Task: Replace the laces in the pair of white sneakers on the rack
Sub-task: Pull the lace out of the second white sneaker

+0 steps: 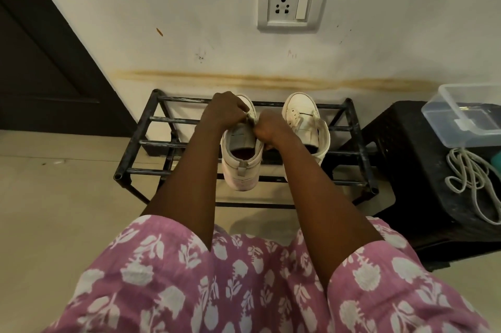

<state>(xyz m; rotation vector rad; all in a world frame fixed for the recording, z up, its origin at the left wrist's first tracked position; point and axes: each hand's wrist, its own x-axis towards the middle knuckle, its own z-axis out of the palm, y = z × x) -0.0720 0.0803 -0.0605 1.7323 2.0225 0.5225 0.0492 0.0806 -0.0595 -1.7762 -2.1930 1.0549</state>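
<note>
Black metal rack [151, 140] by stained wall [189, 7]; left hand [227, 109], right hand [268, 126] pinch off-white sneaker [241, 170] at tongue.

— Where are the hands?
— Mid-frame, both on the centre sneaker [241, 167]. The left hand [226, 109] and right hand [268, 126] are curled, pinching something pale at its throat. Lace or tongue, I cannot tell.
— And its mate?
— The second sneaker [303, 115] stands just right of it, toe toward the wall. Both are on the black rack [135, 143].
— Far right?
— A black stool [406, 156] carrying a clear plastic box [466, 115] and loose white laces [471, 178].
</note>
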